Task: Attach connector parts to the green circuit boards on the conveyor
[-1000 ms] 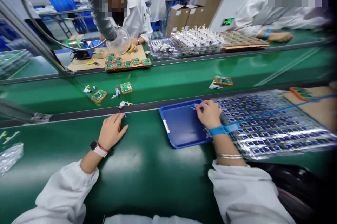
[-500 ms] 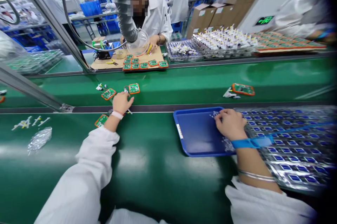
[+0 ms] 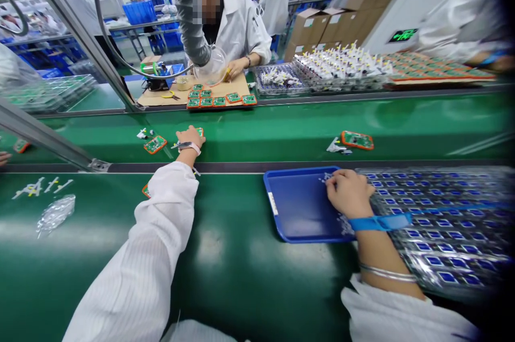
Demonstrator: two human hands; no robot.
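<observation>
My left hand [image 3: 190,139] reaches out over the far green strip. Its fingers are bent round a green circuit board [image 3: 200,132] with an orange rim, mostly hidden by the hand. Another orange-rimmed board [image 3: 155,144] lies to its left beside small white connectors [image 3: 142,133]. A further board [image 3: 145,191] peeks out from behind my left sleeve. Over the right side of a blue tray [image 3: 298,205], my right hand [image 3: 349,192] is closed, fingertips pinched together. Tiny clear pieces [image 3: 345,225] lie in the tray by that hand; whatever the fingers pinch is too small to make out.
Right of the tray lies a clear blister tray [image 3: 438,224] of dark blue-faced parts. A board [image 3: 357,140] with a white connector rests on the strip. Left are white pieces [image 3: 30,187] and a crumpled plastic bag [image 3: 56,214]. A co-worker [image 3: 237,20] sits opposite, behind a duct [image 3: 189,9].
My left hand has moved forward and slightly right, onto the circuit board. The boards on the far strip have shifted left. My right hand stays over the tray.
</observation>
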